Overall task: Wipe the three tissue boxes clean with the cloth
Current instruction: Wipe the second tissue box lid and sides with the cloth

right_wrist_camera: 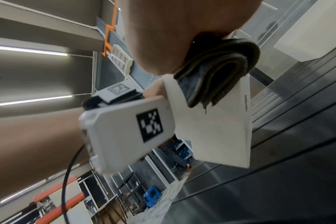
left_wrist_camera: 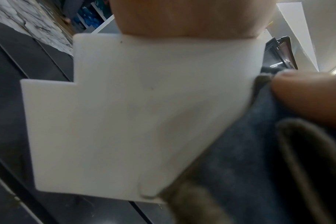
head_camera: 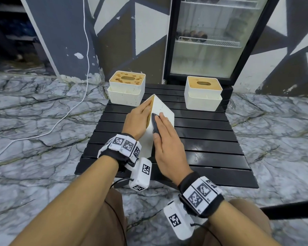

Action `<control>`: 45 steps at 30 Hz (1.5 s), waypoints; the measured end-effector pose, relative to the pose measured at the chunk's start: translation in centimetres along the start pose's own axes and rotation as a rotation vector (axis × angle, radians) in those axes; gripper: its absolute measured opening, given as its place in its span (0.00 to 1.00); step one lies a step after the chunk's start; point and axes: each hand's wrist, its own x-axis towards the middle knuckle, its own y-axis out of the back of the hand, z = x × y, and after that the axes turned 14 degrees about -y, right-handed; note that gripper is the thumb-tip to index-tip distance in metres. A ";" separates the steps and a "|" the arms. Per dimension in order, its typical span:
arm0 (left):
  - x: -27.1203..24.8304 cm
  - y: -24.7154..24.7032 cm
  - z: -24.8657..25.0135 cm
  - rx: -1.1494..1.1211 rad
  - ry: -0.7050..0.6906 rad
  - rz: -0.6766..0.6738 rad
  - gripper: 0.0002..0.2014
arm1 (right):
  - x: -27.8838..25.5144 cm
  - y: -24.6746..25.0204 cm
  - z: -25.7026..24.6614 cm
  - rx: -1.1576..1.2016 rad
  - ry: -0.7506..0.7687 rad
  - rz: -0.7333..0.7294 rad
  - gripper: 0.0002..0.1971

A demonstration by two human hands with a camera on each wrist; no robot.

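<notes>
While the left hand (head_camera: 138,119) is lying flat-fingered on the tilted box (head_camera: 163,108), the right hand (head_camera: 167,139) is pressing the cloth (head_camera: 154,122) with straight fingers.

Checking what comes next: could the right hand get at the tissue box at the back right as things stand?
Probably yes. The right hand presses the cloth on the tilted box; bare table lies between it and the back right box, with nothing in the way.

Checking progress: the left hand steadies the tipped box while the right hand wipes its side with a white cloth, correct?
Not quite: the cloth is dark grey, not white, as the head view shows. The left hand does steady the tipped box while the right hand wipes.
</notes>
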 end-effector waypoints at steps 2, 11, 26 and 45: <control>-0.1 -0.1 0.1 0.017 -0.010 -0.008 0.19 | 1.3 0.5 -0.2 0.033 -0.033 -0.037 0.23; 0.1 -0.4 0.0 0.011 -0.013 -0.007 0.18 | 8.7 1.3 0.0 -0.034 -0.174 -0.147 0.23; 0.0 0.5 -1.0 -0.133 0.031 0.057 0.17 | 1.3 0.3 -1.3 0.078 0.073 -0.079 0.23; 0.3 0.7 -1.3 -0.162 0.024 0.039 0.17 | 10.6 0.6 -2.0 -0.023 -0.124 -0.161 0.23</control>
